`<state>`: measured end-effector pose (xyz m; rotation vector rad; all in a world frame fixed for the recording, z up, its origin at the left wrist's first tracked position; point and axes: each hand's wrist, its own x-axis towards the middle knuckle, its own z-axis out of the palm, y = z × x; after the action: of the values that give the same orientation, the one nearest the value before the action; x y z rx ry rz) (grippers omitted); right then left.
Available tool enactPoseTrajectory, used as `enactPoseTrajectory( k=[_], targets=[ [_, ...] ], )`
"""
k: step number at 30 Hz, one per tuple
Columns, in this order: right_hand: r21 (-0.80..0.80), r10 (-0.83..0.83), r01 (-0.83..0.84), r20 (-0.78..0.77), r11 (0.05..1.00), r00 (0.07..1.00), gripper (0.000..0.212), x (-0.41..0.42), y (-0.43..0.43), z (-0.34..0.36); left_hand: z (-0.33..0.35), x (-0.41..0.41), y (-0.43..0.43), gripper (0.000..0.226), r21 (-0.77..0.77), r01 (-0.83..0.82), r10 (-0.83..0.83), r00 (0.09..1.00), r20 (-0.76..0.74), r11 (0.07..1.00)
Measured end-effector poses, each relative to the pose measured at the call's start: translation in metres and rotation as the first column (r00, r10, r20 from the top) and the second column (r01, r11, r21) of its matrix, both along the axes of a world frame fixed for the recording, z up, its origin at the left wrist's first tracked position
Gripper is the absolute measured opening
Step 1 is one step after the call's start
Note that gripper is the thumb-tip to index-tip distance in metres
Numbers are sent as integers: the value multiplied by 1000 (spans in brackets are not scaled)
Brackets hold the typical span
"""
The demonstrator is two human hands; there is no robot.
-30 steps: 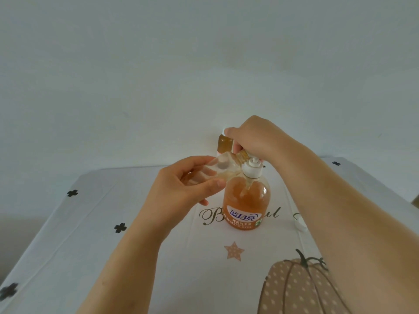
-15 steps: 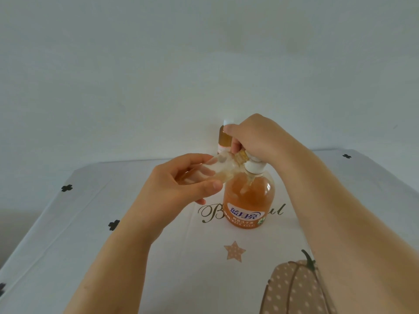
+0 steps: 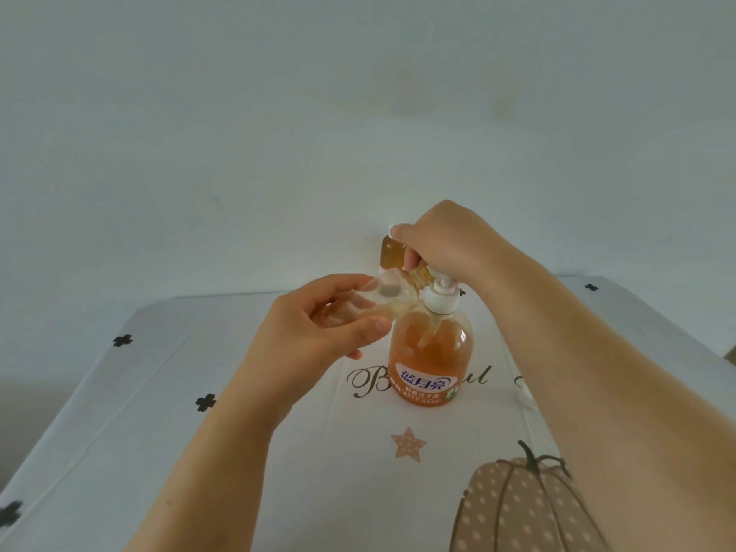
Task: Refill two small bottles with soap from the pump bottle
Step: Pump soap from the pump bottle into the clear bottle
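Two hands met over a white printed tablecloth (image 3: 199, 452). R hand (image 3: 442, 241), fingers curled on the pump top, hid the nozzle & part of a small amber-filled bottle (image 3: 391, 251) at 12 o'clock behind the clear plastic pump bottle of orange soap (image 3: 432, 360), mid-table. L hand (image 3: 314, 332) pinched a small clear plastic bottle (image 3: 382, 300), tilted, neck at the nozzle, 10 o'clock.

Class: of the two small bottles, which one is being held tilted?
The clear small bottle in the left hand, its neck by the pump bottle; the amber small bottle behind stands upright.
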<state>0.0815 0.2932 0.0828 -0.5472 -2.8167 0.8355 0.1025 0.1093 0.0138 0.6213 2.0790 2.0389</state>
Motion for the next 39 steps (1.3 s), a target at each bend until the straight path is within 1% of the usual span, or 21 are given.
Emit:
enactPoseTrajectory(
  k=[3, 7, 9, 13, 15, 17, 21, 25, 28, 32, 35, 39],
  targets=[
    [2, 34, -34, -1, 999, 999, 47, 2, 1, 7, 0, 1, 1, 37, -3, -1, 1, 1000, -6, 1000],
    [-40, 58, -59, -18, 997, 998, 48, 7, 3, 19, 0, 2, 1, 35, -1, 8, -8, 1000, -7, 1000],
    [-17, 51, -52, -40, 999, 998, 48, 3, 1, 21, 0, 1, 1, 35, -6, 7, -7, 1000, -9, 1000],
    [83, 49, -47, -32, 996, 998, 47, -6, -3, 12, -1, 2, 0, 37, -9, 4, -4, 1000, -15, 1000],
    [44, 57, -56, -34, 997, 998, 48, -5, -1, 7, -1, 1, 0, 36, -5, 3, -3, 1000, -16, 1000],
    [15, 42, -42, -36, 999, 998, 47, -3, 1, 5, -1, 1, 0, 37, -4, 4, -4, 1000, -16, 1000],
    [26, -25, 25, -14, 999, 1000, 37, -5, 1, 0, -3, 0, 0, 38, -2, 3, -3, 1000, -16, 1000],
    [90, -113, 114, -17, 989, 993, 29, -11, 2, -4, -3, -2, -2, 37, -4, -6, 6, 1000, -25, 1000],
    [140, -145, 144, -5, 980, 989, 25, -13, 2, -3, -3, -3, -1, 37, -18, -14, 13, 999, -32, 1000],
    [151, -149, 144, 21, 978, 989, 26, -15, 3, -8, -5, -5, -2, 38, -42, -27, 25, 998, -51, 999],
    [115, -133, 128, 37, 985, 990, 28, -17, 5, -14, -6, -7, -3, 39, -72, -33, 29, 998, -65, 997],
    [81, -134, 132, 15, 988, 991, 33, -19, 7, -16, -6, -9, -3, 42, -81, -27, 23, 998, -55, 996]
  ],
)
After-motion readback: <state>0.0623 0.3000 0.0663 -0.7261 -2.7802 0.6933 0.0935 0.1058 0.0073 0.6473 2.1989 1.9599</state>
